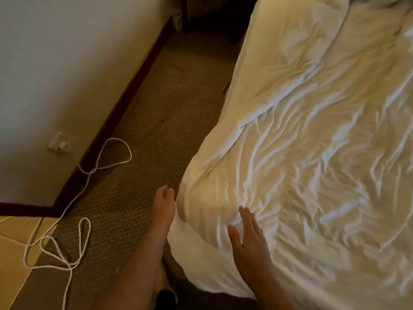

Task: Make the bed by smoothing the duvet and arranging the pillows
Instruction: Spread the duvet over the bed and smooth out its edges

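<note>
Head view: white duvet [312, 142], heavily creased, spread over the bed at right, its near corner draped toward the brown carpet [156, 97]. Right hand [248, 247], fingers straight, flat on the duvet near that corner. Left hand [164, 205] at the duvet's hanging edge, fingers curled down; grasp cannot be told. White cable [73, 222] looped on the carpet, running to a wall socket [59, 143].

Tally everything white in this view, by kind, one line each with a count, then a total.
White duvet: 1
White cable on the carpet: 1
White wall socket with plug: 1
Total: 3
</note>
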{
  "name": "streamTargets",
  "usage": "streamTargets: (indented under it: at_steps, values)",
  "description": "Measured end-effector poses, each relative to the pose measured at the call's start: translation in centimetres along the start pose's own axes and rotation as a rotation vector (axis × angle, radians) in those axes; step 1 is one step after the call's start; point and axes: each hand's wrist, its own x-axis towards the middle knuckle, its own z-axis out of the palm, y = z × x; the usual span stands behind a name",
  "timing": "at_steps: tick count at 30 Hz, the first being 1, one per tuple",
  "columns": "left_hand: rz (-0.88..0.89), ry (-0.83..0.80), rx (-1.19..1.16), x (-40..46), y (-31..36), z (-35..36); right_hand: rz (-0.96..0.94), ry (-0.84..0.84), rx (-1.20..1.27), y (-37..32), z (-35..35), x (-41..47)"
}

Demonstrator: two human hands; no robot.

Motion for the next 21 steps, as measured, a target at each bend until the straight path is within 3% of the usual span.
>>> streamTargets:
  at_steps: [3, 8, 14, 17, 21]
  values:
    - [-0.015, -0.126, 0.005, 5.4, 1.3, 0.2, 0.046, 0.102, -0.026, -2.3, 1.7, 3.8]
    - [0.119, -0.297, 0.042, 12.0, 5.8, 3.0, 0.108, 0.152, -0.155, -5.2, 4.3, 8.7]
    - [0.284, -0.608, 0.09, 14.4, 10.9, 6.7, 0.22, 0.059, -0.289, -5.7, 5.4, 9.9]
    - [0.272, -0.628, 0.201, 14.5, 11.6, 6.7, 0.22, -0.017, -0.281, -5.2, 4.7, 10.1]
    - [0.24, -0.66, 0.176, 12.3, 13.5, 4.2, 0.256, -0.059, -0.133, -6.4, 2.5, 10.2]
